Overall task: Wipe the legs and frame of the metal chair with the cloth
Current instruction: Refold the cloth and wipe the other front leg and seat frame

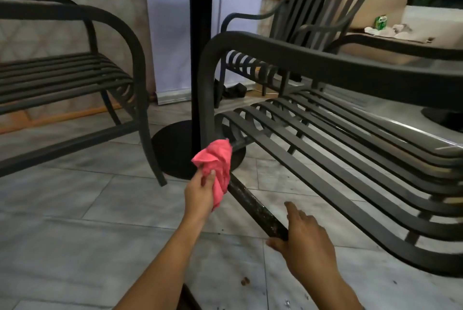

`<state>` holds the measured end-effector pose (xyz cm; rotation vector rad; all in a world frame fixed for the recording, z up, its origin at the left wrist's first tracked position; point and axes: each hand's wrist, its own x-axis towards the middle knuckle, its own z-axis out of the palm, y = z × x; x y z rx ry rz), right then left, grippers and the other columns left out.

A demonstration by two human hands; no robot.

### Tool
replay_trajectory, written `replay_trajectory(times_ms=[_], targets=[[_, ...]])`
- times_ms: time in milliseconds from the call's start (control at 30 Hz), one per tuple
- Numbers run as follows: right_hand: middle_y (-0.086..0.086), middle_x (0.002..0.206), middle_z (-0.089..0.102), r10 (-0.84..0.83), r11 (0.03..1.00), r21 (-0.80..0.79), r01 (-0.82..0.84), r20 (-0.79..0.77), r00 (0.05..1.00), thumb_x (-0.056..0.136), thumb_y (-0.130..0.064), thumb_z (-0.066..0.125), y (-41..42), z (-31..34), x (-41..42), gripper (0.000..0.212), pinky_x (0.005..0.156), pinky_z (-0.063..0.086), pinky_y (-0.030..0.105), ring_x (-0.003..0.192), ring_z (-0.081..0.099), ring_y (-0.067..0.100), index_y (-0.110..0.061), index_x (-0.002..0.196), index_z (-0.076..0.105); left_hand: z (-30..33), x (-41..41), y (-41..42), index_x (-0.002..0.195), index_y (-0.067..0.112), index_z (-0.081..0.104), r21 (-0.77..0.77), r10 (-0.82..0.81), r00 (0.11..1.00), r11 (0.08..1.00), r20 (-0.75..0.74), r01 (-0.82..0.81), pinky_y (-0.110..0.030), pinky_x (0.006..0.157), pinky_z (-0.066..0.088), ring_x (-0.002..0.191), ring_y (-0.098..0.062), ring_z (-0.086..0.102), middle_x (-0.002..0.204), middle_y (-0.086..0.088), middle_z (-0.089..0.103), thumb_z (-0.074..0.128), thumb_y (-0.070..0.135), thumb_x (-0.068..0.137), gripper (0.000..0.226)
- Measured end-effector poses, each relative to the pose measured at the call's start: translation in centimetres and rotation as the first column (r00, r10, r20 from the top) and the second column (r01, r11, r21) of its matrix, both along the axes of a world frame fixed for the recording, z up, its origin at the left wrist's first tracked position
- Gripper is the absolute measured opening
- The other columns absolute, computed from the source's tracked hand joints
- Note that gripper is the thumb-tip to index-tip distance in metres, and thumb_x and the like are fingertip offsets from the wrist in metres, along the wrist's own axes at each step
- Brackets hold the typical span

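Chair (pixel 325 119) sits tipped toward you, slatted seat sloping down to the right, so the low side bar (pixel 253 205) faces up where you can reach it.

Your right hand (pixel 304 233) holds the near end of that bar: thumb under, fingers over the top, forefinger stretched loosely forward. Judged purpose: steady the tilted chair so it does not swing while the other hand rubs.

Your left hand (pixel 200 190) pinches the pink cloth (pixel 218 167) between thumb and fingers. The cloth is bunched, its upper end against the joint where the front leg (pixel 206 99) meets the bar, its tail hanging past your wrist. Bunching gives a thick pad that wraps a narrow tube.

The bar between your hands looks speckled with grime, so this stretch is likely not yet clean. The leg above the cloth looks matte and even; whether it has been wiped I cannot tell.

Around you: a second chair (pixel 75 79) to the left, well apart; a black table post (pixel 200 41) and its round base (pixel 175 152) just behind the cloth; a third chair (pixel 288 41) beyond. Crumbs lie on the tiled floor (pixel 75 234) near your forearms.

Next move, as a guess: draw the cloth down the bar toward your right hand, shifting that grip when the cloth nears it.
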<state>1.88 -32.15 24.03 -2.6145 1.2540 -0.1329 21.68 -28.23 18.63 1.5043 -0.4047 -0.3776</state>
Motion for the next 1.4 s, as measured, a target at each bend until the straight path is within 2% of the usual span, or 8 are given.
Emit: replay_trajectory(times_ms=[100, 233, 333, 533, 733, 900, 1267, 1400], targets=[[-0.003, 0.119, 0.053, 0.011, 0.999, 0.03, -0.011, -0.016, 1.0, 0.082, -0.045, 0.064, 0.0, 0.0, -0.1, 0.073, 0.087, 0.043, 0.03, 0.108, 0.052, 0.018, -0.023, 0.138, 0.023, 0.2, -0.2, -0.6, 0.123, 0.023, 0.056, 0.194, -0.05, 0.987, 0.981, 0.151, 0.02, -0.016, 0.067, 0.041, 0.088, -0.01, 0.058, 0.099, 0.004, 0.06, 0.042, 0.03, 0.098, 0.029], [-0.003, 0.118, 0.055, 0.008, 0.999, 0.042, -0.008, 0.01, 1.0, 0.082, -0.038, 0.066, 0.4, -0.2, 0.2, 0.076, 0.084, 0.045, 0.03, 0.106, 0.054, 0.019, -0.023, 0.14, 0.018, 0.6, -0.3, -1.1, 0.127, 0.037, 0.043, 0.333, -0.099, 0.935, 0.943, 0.339, -0.021, -0.016, 0.049, 0.038, 0.061, -0.008, 0.058, 0.069, 0.004, 0.056, 0.036, 0.033, 0.099, 0.029], [-0.003, 0.118, 0.054, 0.009, 0.999, 0.037, -0.011, 0.056, 0.998, 0.083, -0.036, 0.066, 0.2, -0.5, 0.1, 0.078, 0.079, 0.046, 0.03, 0.106, 0.054, 0.019, -0.023, 0.141, 0.016, 1.2, -0.4, -1.4, 0.13, 0.023, 0.045, 0.381, -0.096, 0.901, 0.921, 0.422, -0.08, -0.017, 0.045, 0.038, 0.054, -0.009, 0.057, 0.065, 0.004, 0.054, 0.033, 0.028, 0.1, 0.032], [-0.003, 0.114, 0.057, 0.011, 0.999, 0.049, -0.017, 0.13, 0.991, 0.082, -0.039, 0.067, 0.1, -0.7, 0.1, 0.081, 0.072, 0.044, 0.028, 0.102, 0.056, 0.018, -0.022, 0.142, 0.016, 2.0, -1.1, -1.3, 0.122, 0.014, 0.052, 0.425, -0.127, 0.853, 0.898, 0.506, -0.118, -0.032, 0.065, 0.048, 0.077, -0.022, 0.06, 0.11, -0.012, 0.061, 0.035, 0.021, 0.1, 0.029], [-0.002, 0.111, 0.058, 0.013, 0.997, 0.068, -0.022, 0.14, 0.99, 0.079, -0.045, 0.069, 0.1, -0.5, 0.0, 0.089, 0.07, 0.042, 0.027, 0.1, 0.056, 0.018, -0.024, 0.143, 0.012, 2.2, -1.8, -1.2, 0.125, 0.013, 0.052, 0.473, -0.155, 0.83, 0.87, 0.536, -0.143, -0.032, 0.073, 0.047, 0.092, -0.026, 0.061, 0.128, -0.012, 0.055, 0.037, 0.019, 0.098, 0.03], [-0.003, 0.11, 0.058, 0.018, 0.993, 0.115, -0.035, 0.145, 0.989, 0.076, -0.051, 0.069, 0.1, -0.2, -0.1, 0.092, 0.068, 0.04, 0.026, 0.099, 0.056, 0.018, -0.025, 0.144, 0.012, 2.0, -2.3, -1.3, 0.123, 0.013, 0.051, 0.479, -0.159, 0.841, 0.868, 0.517, -0.131, -0.018, 0.055, 0.04, 0.067, -0.009, 0.055, 0.1, -0.004, 0.061, 0.037, 0.02, 0.099, 0.028], [0.0, 0.104, 0.062, 0.04, 0.987, 0.146, -0.065, 0.171, 0.985, 0.084, -0.058, 0.054, -0.2, 0.1, -0.3, 0.073, 0.069, 0.044, 0.031, 0.096, 0.058, 0.02, -0.025, 0.141, 0.021, 1.3, -4.9, -1.0, 0.129, 0.022, 0.044, 0.509, -0.154, 0.868, 0.852, 0.473, -0.126, -0.039, 0.074, 0.057, 0.082, -0.018, 0.063, 0.11, -0.006, 0.06, 0.036, 0.026, 0.099, 0.031], [-0.003, 0.12, 0.055, 0.058, 0.995, 0.07, -0.076, 0.226, 0.972, 0.09, -0.043, 0.054, 0.1, 0.5, -0.2, 0.06, 0.08, 0.045, 0.029, 0.109, 0.049, 0.016, -0.027, 0.14, 0.025, 1.1, -5.2, -1.1, 0.128, 0.024, 0.044, 0.5, -0.146, 0.873, 0.857, 0.465, -0.122, -0.043, 0.075, 0.057, 0.085, -0.022, 0.064, 0.115, -0.008, 0.06, 0.036, 0.027, 0.099, 0.03]])
